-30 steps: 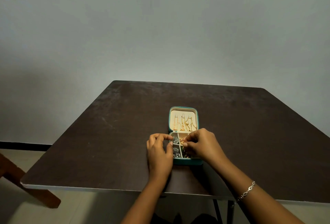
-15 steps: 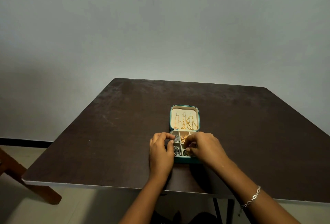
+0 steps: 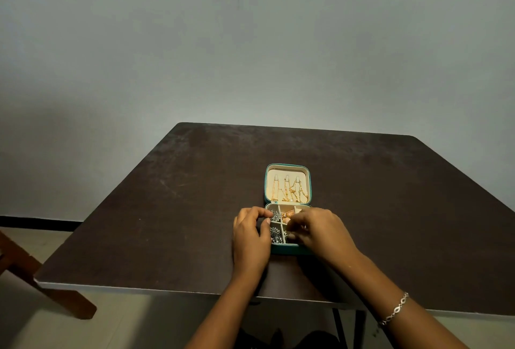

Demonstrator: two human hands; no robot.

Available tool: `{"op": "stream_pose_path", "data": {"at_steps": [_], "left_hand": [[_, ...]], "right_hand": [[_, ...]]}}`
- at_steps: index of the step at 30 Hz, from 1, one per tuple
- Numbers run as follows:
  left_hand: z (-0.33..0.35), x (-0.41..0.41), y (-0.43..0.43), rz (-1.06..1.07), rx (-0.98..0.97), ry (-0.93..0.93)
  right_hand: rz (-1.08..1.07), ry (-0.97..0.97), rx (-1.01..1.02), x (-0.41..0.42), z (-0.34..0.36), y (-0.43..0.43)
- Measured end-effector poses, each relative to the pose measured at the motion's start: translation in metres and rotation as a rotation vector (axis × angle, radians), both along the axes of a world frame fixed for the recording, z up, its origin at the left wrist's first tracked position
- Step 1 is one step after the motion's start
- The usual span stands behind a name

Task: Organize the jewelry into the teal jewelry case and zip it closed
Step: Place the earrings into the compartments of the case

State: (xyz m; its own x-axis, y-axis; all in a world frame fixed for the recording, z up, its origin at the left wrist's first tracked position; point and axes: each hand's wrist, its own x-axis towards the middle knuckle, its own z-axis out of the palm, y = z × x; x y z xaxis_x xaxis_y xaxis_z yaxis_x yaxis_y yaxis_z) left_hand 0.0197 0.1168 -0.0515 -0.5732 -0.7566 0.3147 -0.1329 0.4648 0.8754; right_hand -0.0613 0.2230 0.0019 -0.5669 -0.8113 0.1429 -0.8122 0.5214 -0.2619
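The teal jewelry case (image 3: 284, 250) lay open near the middle of the table (image 3: 167, 223), towards its near edge. Its lid was flat on the far side, with gold chains (image 3: 289, 190) hung from three hooks. In the divided base, silver pieces (image 3: 276, 235) filled the two left compartments and a rose-gold piece (image 3: 287, 215) sat in the far middle one.

The left hand (image 3: 250, 234) was at the base's left wall with its fingers curled and thumb and forefinger close together by the far-left compartment. Whether they pinched the wall, a piece or nothing could not be told. The right hand (image 3: 320, 230) covered the right side of the base, fingertips bent down into the near middle compartment; what they held, if anything, was hidden.

The step looked like settling small pieces into their cells. Doing it well would mean steadying the base with the left hand, lowering each piece fully below the dividers so nothing would foul the zip, and keeping the chains from tangling when the lid folds over.

The table was dark brown and scuffed, with a pale edge. A silver bracelet (image 3: 395, 309) circled the right wrist. Behind stood a plain grey wall (image 3: 250, 42) with a dark skirting strip (image 3: 39, 222). A wooden furniture leg (image 3: 55, 295) showed at the left on the pale floor (image 3: 139, 321).
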Motion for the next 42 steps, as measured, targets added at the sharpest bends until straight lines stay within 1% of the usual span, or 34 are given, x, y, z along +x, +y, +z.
{"op": "stream_pose_path", "data": {"at_steps": [5, 13, 15, 17, 19, 20, 22, 25, 28, 33, 39, 42], "left_hand": [[0.000, 0.000, -0.001, -0.003, -0.002, 0.017], [-0.001, -0.001, -0.001, 0.002, -0.019, 0.028], [-0.002, -0.001, -0.002, 0.010, -0.042, 0.020], [-0.002, 0.000, -0.001, 0.006, -0.114, 0.009], [-0.002, 0.000, 0.001, -0.033, -0.228, 0.024], [-0.002, -0.001, 0.003, -0.062, -0.297, 0.034], [-0.007, -0.005, 0.005, -0.123, -0.435, 0.049], [-0.013, -0.009, 0.007, -0.184, -0.602, 0.005], [-0.014, -0.008, 0.007, -0.189, -0.694, -0.013], [-0.014, -0.007, 0.007, -0.199, -0.695, 0.020], [-0.013, -0.006, 0.008, -0.209, -0.703, 0.038], [-0.010, -0.005, 0.009, -0.205, -0.681, 0.046]], "right_hand": [[0.006, 0.027, -0.020, 0.001, -0.002, 0.001], [0.020, -0.025, 0.056, -0.001, 0.006, -0.001], [0.027, -0.037, 0.042, -0.002, 0.010, 0.000], [-0.047, -0.089, -0.104, -0.009, 0.018, 0.007], [-0.136, -0.112, -0.264, -0.018, 0.024, 0.018], [-0.158, -0.106, -0.283, -0.022, 0.023, 0.023], [-0.154, -0.088, -0.252, -0.026, 0.016, 0.031], [-0.096, -0.029, -0.256, -0.025, -0.005, 0.039], [-0.048, 0.012, -0.284, -0.017, -0.017, 0.044], [-0.005, 0.018, -0.354, -0.010, -0.032, 0.042], [-0.011, -0.069, -0.427, -0.007, -0.036, 0.043], [-0.025, -0.079, -0.436, -0.010, -0.039, 0.044]]}}
